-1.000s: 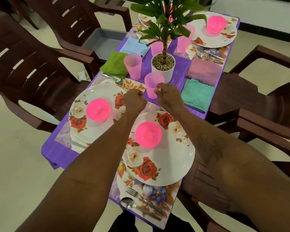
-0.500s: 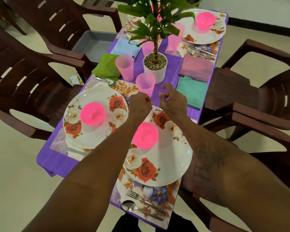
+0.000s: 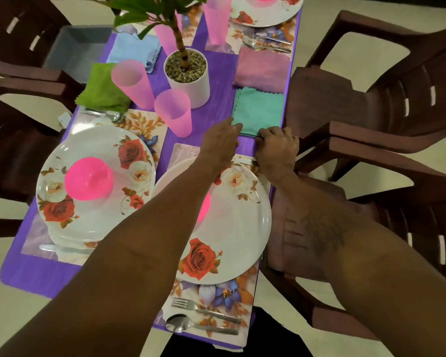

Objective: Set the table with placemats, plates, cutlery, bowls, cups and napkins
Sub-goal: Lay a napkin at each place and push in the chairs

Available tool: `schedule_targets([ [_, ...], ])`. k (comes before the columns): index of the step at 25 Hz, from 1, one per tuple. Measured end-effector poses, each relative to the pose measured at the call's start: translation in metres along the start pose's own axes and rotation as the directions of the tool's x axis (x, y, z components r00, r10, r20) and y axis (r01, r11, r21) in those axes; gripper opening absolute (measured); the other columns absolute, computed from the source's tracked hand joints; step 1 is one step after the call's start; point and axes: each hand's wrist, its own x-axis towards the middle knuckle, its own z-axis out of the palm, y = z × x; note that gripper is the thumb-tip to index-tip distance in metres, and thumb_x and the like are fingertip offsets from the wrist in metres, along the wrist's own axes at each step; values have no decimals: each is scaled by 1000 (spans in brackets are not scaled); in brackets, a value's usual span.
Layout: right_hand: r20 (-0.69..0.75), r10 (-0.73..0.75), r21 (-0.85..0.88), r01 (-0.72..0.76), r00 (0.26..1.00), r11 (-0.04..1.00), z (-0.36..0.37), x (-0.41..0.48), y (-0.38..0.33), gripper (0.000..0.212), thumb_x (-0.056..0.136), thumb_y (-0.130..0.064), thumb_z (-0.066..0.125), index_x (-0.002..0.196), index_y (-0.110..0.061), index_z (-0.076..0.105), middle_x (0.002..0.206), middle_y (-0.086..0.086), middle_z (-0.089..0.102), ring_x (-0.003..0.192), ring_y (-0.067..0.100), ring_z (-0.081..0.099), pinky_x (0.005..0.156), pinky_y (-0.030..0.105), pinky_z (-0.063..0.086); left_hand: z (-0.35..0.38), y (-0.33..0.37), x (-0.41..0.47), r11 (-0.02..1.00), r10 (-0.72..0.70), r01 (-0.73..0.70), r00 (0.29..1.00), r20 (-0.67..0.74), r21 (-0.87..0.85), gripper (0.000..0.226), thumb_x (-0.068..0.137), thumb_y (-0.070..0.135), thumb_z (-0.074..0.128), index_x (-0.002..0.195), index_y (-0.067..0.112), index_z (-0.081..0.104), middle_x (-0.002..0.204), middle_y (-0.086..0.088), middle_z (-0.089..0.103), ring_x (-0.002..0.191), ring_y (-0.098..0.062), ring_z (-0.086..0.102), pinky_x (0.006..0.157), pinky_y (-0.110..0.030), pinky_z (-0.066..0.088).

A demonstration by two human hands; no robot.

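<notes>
- Both hands, L hand (image 3: pixel 220 140) & R hand (image 3: pixel 277 145), were laid on near edge of teal napkin (image 3: pixel 259 112), fingers curled; firm grip couldn't be told.
- Napkin step was judged underway; next, napkin to be squared beside plate (image 3: pixel 232 228), frame center.

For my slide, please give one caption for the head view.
Both hands, left and right, reach the teal napkin beside the plate.

You are in a home dining room: a purple-clothed counter (image 3: pixel 211 119) set with floral plates (image 3: pixel 93 181), brown plastic chairs (image 3: pixel 386 81) at three and nine o'clock.
</notes>
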Motion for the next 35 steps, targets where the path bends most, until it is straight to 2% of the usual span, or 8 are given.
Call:
schedule_targets([
  [3,7,-46,-26,46,999,999,3,3,11,34,101,-37,52,124,-18,68,123,3,68,114,29,55,88,43,44,3,2,17,989,57,-60,998,20,134,25,94,7,66,118,11,71,120,-13,68,101,-35,71,80,-44,60],
  [5,27,-68,-11,68,997,998,5,4,18,35,100,-36,55,125,-16,67,124,5,68,114,30,55,86,42,46,3,-3,23,980,82,-97,992,92,173,23,95,-1,56,112,2,71,108,-18,69,98,-39,69,83,-47,59],
  [12,51,-189,-3,189,981,982,5,-17,13,31,92,-31,70,118,-13,71,108,10,72,103,31,63,85,42,51,-1,-19,2,971,148,-173,978,149,167,20,95,7,67,114,2,69,109,-17,68,101,-31,65,86,-39,54],
  [15,39,-256,-47,258,966,965,9,-32,9,29,83,-33,80,104,-14,74,94,8,73,90,30,66,73,38,53,-7,-27,-9,965,161,-193,970,183,176,20,92,11,72,110,5,70,106,-14,69,97,-29,66,85,-38,55],
  [23,15,-276,-25,276,961,961,2,-36,12,17,83,-30,75,91,-16,76,82,5,72,80,29,65,64,33,50,-22,-18,-22,963,114,-163,968,224,214,16,87,6,73,103,4,69,101,-16,69,94,-34,67,78,-42,55],
  [29,10,-118,110,116,993,987,-11,-50,9,23,97,-26,56,97,-17,77,87,6,72,87,28,63,70,37,51,-45,-27,-47,995,46,-52,996,71,81,34,78,-3,65,110,7,73,106,-14,73,103,-38,67,82,-45,56],
  [32,-68,-79,161,89,995,983,-23,-73,2,23,99,-23,56,105,-14,77,92,9,74,89,31,66,72,37,51,-59,-45,-77,998,-27,24,997,-73,-54,24,78,-2,64,96,8,74,96,-14,74,93,-41,68,75,-45,57],
  [35,-179,-54,222,93,982,971,-35,-99,-19,21,97,-24,61,106,-14,78,93,9,76,90,33,68,74,39,53,-71,-65,-112,990,-84,70,990,-116,-122,17,84,5,69,98,8,77,98,-16,76,93,-40,69,81,-47,58],
])
